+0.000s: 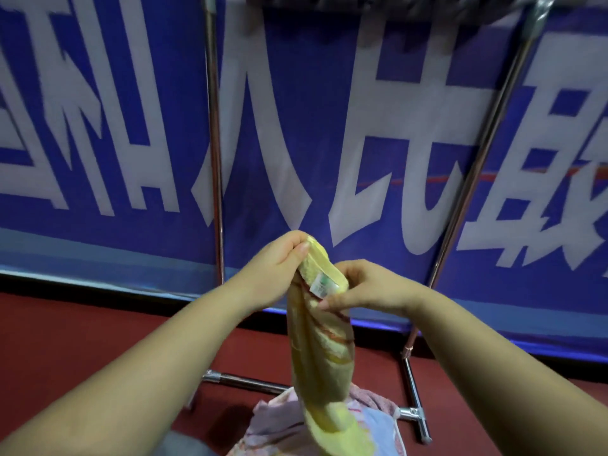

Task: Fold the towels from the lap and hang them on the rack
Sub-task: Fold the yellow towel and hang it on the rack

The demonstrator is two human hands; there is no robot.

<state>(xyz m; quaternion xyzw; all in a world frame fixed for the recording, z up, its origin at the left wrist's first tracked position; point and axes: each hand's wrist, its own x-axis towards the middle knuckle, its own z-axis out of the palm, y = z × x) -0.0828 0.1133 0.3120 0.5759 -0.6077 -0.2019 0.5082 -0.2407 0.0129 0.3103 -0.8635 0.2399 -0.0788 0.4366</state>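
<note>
Left hand [279, 258] pinches top edge of yellow towel [320, 350]; right hand [365, 286] pinches same edge just beside label [321, 284]. Towel hangs below fingers onto pile [279, 422], apparently in lap. Rack [213, 143] stands beyond fingers.

Dark red floor [82, 340], bearing the chrome rack's base tubes [243, 380] and blue banner's lower edge [98, 284] behind.

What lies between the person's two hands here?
In the head view, the top edge of the hanging yellow terry towel with its small white label spans between the left hand and right hand, both pinching it.
</note>
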